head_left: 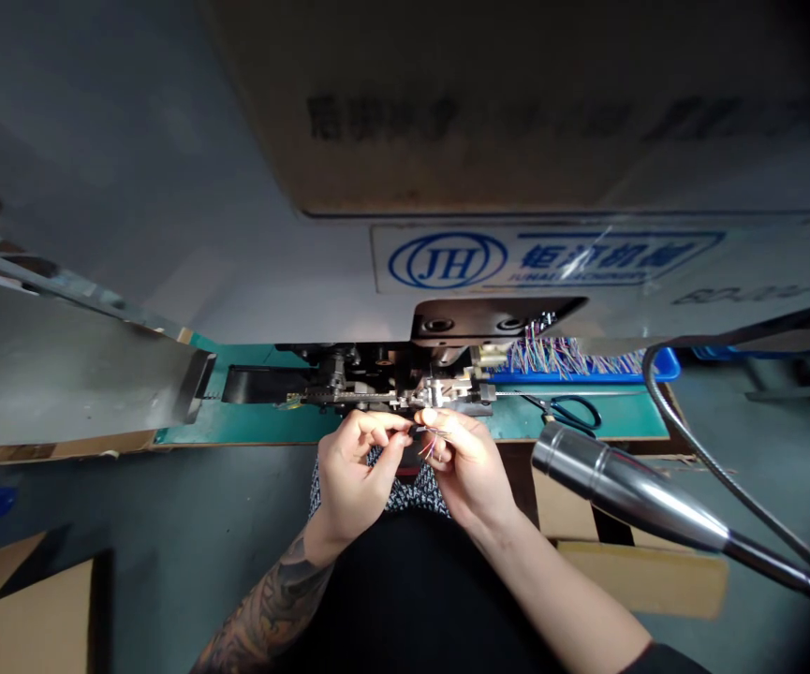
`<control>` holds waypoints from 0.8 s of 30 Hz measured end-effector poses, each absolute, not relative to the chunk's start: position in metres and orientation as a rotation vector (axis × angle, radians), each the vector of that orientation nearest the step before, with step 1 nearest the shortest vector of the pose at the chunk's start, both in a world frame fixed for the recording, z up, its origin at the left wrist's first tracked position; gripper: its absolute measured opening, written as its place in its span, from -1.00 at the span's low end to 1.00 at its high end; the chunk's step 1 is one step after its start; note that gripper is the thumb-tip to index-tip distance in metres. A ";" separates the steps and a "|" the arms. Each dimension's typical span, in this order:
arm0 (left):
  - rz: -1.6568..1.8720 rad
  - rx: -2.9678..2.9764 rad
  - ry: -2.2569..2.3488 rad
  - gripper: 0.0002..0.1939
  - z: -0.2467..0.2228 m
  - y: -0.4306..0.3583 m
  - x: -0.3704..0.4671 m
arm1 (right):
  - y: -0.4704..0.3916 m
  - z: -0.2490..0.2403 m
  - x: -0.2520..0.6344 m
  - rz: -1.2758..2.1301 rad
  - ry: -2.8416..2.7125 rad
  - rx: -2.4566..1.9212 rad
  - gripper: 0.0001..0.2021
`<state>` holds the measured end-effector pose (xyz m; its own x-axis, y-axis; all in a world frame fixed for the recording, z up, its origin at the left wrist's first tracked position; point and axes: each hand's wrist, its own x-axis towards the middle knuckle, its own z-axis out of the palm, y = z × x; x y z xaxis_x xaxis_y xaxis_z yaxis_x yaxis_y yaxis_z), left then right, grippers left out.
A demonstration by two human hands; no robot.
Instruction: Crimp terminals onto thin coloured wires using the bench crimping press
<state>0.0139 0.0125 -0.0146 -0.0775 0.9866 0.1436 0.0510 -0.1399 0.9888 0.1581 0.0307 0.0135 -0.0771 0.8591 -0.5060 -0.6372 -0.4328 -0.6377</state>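
Observation:
Both hands meet just in front of the metal crimping mechanism [439, 388] of the machine. Several thin coloured wires [431, 444], some red or pink, are pinched in my right hand [464, 459], their ends pointing down toward the palm. My left hand [359, 473] has its thumb and index finger pressed together at the dark end of these wires, close to the right fingertips. What exactly lies between the left fingertips is too small to make out. The machine's front panel [292, 281] hangs over the hands.
A blue tray [668, 365] of many coloured wires stands at the back right. Black-handled scissors [577, 412] lie on the green tabletop [629, 421]. A metal lamp [608, 477] on a flexible neck reaches in from the right. Cardboard [643, 576] lies below.

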 end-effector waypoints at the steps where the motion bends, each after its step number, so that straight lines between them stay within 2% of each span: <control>1: 1.326 1.289 1.207 -0.79 -0.013 0.012 0.012 | 0.028 0.012 0.160 1.727 -0.353 -1.058 -0.76; 4: 1.210 1.233 1.098 -0.83 -0.005 0.006 0.006 | 0.018 0.009 0.165 1.650 -0.540 -1.056 -0.82; 9: 1.078 1.185 0.893 -0.41 0.012 -0.011 -0.001 | 0.003 0.019 0.174 1.581 -0.836 -1.029 -0.85; 12: 1.055 1.253 0.854 -0.29 0.022 -0.016 -0.002 | -0.002 0.030 0.176 1.605 -0.873 -1.005 -0.80; 18: 0.994 1.275 0.757 -0.35 0.035 -0.015 0.000 | -0.003 0.045 0.176 1.598 -0.878 -0.971 -0.75; 24: 0.989 1.246 0.753 -0.41 0.036 -0.016 0.004 | -0.003 0.049 0.176 1.593 -0.855 -0.925 -0.80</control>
